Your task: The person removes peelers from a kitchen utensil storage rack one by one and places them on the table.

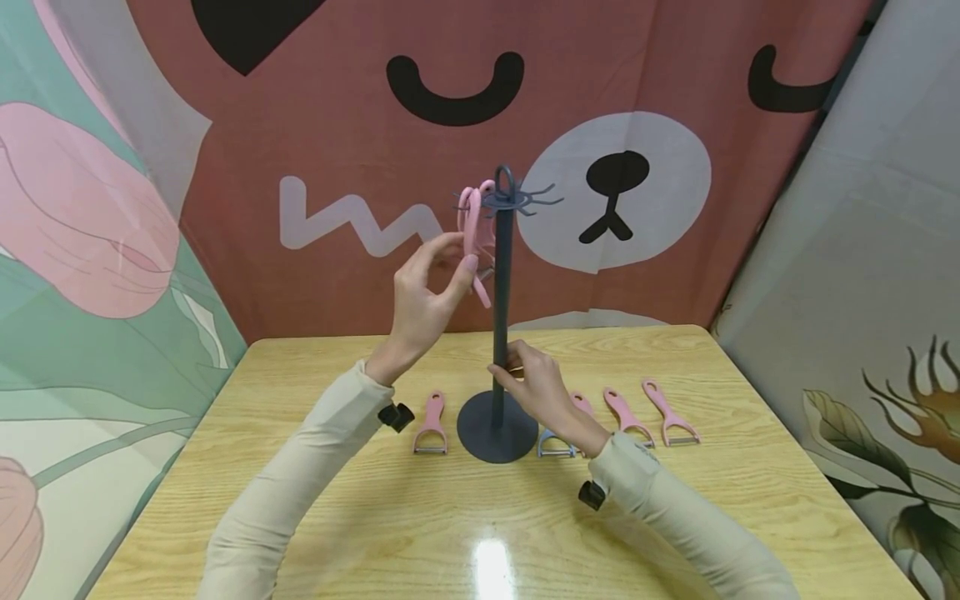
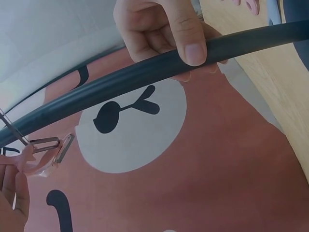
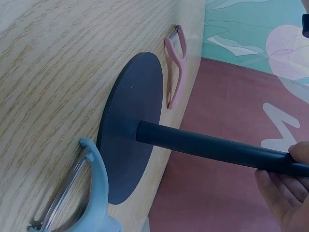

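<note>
A dark metal stand (image 1: 502, 292) rises from a round base, with a ring and thin hooks (image 1: 542, 198) at its top. My left hand (image 1: 422, 300) pinches a pink peeler (image 1: 471, 223) between thumb and fingers, its handle up at the hooks on the left side. Close behind it, another pink peeler (image 1: 486, 229) hangs there, partly hidden. In the left wrist view, metal blades (image 2: 63, 149) show beside the pole. My right hand (image 1: 542, 385) grips the pole below its middle, thumb in front and fingers behind.
On the wooden table (image 1: 360, 500), a pink peeler (image 1: 434, 423) lies left of the base. To its right lie a blue peeler (image 1: 557, 447) and several pink ones (image 1: 660, 404), some partly behind the right forearm. A printed curtain (image 1: 337, 283) hangs behind the table.
</note>
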A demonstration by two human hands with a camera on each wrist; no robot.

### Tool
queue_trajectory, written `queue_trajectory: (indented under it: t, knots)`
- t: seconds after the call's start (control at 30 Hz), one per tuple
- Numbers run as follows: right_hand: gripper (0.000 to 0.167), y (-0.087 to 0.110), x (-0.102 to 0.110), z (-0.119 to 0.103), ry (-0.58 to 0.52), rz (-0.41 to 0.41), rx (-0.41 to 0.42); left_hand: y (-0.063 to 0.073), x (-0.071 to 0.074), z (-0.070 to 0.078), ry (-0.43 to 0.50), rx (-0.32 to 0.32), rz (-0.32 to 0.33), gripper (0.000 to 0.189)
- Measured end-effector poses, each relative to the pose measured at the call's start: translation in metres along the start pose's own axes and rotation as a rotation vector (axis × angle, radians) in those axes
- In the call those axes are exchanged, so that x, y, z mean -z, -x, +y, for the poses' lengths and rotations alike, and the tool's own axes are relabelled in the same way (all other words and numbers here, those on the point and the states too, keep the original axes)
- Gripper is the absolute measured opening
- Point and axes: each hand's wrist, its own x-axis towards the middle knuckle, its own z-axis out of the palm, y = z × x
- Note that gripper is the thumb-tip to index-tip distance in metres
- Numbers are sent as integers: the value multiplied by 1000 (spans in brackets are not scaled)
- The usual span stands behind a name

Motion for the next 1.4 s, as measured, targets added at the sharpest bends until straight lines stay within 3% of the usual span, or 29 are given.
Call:
queue_trajectory:
  t: [0.23,0.63,1.1,1.4]
  knots:
    - [19,1,0,0,3,-2,-6,-3,1,0,21,-13,42,39]
    - [19,0,-1,0,-1,-3,-16,-6,6,3,-51,-16,84,45]
    - [19,0,-1,0,0,-6,-17,-7,9,4,-14,-23,124,46]
    - [19,0,0,-1,2,-10,-25,-6,11,4,26,13,164,42]
